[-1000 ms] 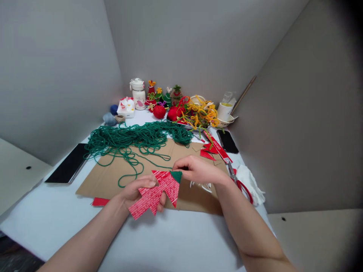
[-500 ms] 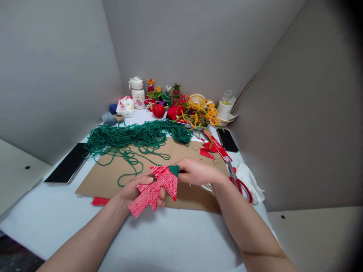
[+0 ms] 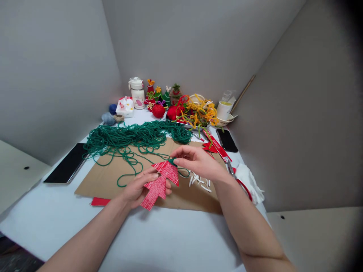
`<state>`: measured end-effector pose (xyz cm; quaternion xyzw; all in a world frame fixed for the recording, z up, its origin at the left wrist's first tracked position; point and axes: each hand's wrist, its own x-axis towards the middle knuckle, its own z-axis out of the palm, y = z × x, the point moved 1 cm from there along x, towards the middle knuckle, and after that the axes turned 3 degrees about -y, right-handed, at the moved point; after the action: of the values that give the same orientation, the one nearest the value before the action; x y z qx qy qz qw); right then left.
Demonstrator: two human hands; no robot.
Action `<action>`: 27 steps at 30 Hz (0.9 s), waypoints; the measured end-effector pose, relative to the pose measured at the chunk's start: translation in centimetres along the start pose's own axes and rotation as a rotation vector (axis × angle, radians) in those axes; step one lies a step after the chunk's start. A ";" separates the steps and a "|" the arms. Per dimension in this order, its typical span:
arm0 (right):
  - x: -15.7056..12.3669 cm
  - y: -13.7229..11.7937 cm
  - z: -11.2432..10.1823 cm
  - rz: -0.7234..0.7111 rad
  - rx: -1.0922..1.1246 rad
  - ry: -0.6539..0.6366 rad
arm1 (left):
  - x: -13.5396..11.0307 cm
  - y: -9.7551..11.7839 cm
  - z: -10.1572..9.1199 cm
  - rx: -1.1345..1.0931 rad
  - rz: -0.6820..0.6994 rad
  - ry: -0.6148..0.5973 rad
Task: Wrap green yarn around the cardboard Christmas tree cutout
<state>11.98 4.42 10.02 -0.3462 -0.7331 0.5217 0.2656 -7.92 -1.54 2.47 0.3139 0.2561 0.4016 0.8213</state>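
Left hand (image 3: 141, 186) grips red, white-printed, tree-shaped card (image 3: 157, 189), just below frame centre. Right hand (image 3: 197, 160) pinches card's tip, wrapped in dark-green yarn (image 3: 172, 161). Tangled green yarn heap (image 3: 127, 136) left of centre.

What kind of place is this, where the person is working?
It is probably a craft workspace: the table holds tangled green yarn and red-handled scissors, and the person's left hand holds a red tree-shaped cutout.
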 end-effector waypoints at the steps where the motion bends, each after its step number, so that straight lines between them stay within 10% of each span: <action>1: 0.0 -0.1 0.2 0.008 0.015 -0.009 | 0.0 0.0 0.1 0.001 -0.003 -0.002; 27: 0.3 0.2 0.3 0.084 0.119 -0.061 | 0.0 -0.2 0.1 -0.082 0.000 -0.068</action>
<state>11.62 4.55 9.73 -0.3440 -0.6935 0.5853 0.2410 -7.71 -1.65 2.42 0.2936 0.2114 0.4008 0.8417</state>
